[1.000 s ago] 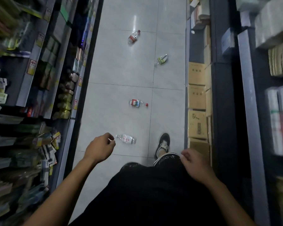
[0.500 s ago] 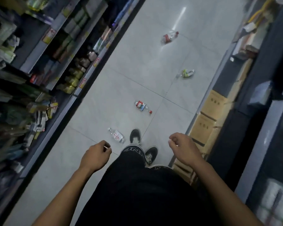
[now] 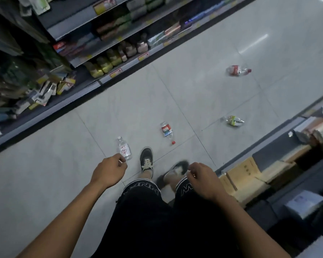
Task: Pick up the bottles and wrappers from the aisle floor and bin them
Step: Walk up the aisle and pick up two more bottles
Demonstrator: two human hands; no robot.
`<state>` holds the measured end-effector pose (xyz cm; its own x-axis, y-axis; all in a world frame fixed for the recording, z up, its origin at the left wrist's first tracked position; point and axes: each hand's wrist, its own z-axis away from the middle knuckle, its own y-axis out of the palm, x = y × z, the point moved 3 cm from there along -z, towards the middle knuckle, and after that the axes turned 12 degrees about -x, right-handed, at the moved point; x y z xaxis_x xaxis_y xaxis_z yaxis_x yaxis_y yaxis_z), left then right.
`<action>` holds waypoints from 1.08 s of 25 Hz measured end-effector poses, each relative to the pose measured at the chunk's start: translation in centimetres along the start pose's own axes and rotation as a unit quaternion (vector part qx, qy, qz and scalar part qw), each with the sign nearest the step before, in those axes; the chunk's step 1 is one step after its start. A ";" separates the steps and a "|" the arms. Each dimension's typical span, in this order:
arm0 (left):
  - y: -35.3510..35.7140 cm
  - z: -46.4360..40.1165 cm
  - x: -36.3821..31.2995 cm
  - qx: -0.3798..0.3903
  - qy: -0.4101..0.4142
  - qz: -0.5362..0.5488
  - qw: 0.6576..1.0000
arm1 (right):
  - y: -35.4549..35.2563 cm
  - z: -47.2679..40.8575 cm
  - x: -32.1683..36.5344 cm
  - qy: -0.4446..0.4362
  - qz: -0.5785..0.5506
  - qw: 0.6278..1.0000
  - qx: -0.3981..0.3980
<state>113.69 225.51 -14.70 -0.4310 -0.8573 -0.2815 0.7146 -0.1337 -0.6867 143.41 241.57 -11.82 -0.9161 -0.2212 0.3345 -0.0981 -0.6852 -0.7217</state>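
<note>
Both hands, left hand [image 3: 109,171] and right hand [image 3: 201,178], are held loosely curled and empty above four bottles scattered on the aisle floor [image 3: 203,94].

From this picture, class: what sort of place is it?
Most likely a shop aisle: stocked shelves with price tags on the left, cartons on the right, tiled floor between.

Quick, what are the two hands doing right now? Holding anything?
Left hand: loosely curled, holding nothing; the clear bottle lies on the floor.
Right hand: loosely curled, holding nothing.
</note>
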 end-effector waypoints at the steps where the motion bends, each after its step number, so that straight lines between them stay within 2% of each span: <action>1: 0.6 -0.8 -0.4 0.002 -0.015 0.010 1.000 | -0.1 -2.1 0.0 -0.011 0.011 1.000 0.015; 6: 6.8 -6.5 -1.5 0.002 -0.110 0.073 0.991 | 4.8 -14.2 -2.2 -0.043 0.069 0.991 0.107; 10: 14.1 -13.1 -0.1 -0.004 -0.213 0.144 0.966 | 11.7 -23.8 -5.1 -0.047 0.143 0.976 0.155; 16: 30.1 -26.1 8.7 0.013 -0.296 0.149 0.944 | 27.6 -36.7 -9.5 0.023 0.123 0.979 0.159; 18: 36.4 -31.2 12.6 0.013 -0.319 0.131 0.939 | 34.0 -40.8 -11.9 0.099 0.089 0.982 0.137; 21: 43.9 -37.4 17.2 -0.039 -0.345 0.071 0.935 | 41.8 -46.1 -15.9 0.182 0.061 0.980 0.060; 27: 53.4 -45.5 23.5 -0.158 -0.414 0.026 0.896 | 49.5 -53.8 -22.6 0.174 0.089 0.980 -0.027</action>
<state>116.61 220.88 -88.47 0.2485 -0.9508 0.1848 0.4731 -0.0474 -0.8798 138.32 250.02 -87.71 -0.9967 -0.0786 -0.0199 0.0643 -0.6174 -0.7840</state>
